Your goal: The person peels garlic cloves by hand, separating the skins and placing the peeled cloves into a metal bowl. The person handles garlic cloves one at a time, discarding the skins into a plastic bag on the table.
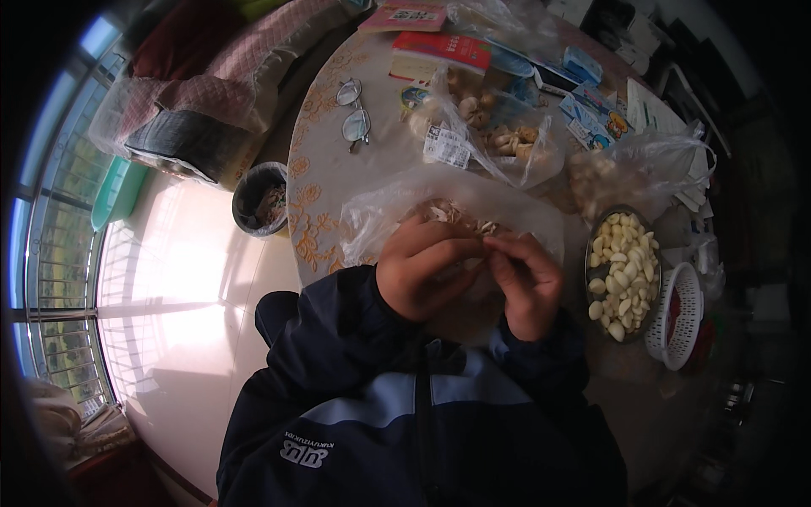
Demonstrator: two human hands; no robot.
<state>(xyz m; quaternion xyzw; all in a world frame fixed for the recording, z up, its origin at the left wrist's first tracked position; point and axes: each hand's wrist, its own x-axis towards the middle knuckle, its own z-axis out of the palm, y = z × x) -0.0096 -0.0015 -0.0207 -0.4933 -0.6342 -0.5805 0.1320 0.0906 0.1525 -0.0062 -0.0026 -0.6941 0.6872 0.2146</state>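
My left hand (431,269) and my right hand (524,279) meet at their fingertips over an open clear plastic bag (374,209). Whatever lies between the fingertips is too small and too covered to make out. Just beyond the hands, papery garlic skins (443,210) lie on the bag. To the right, a metal dish (593,272) holds many peeled garlic cloves (624,269). Whole garlic bulbs (472,111) fill a clear bag with a printed label, past the skins. Another tied plastic bag (608,171) with pale contents stands beyond the dish.
A white plastic basket (687,317) is right of the dish. Eyeglasses (355,117) lie at the left of the round table (317,165). A thick red book (443,54), a pink book (402,16) and boxes sit at the back. A lined waste bin (244,203) stands left on the floor.
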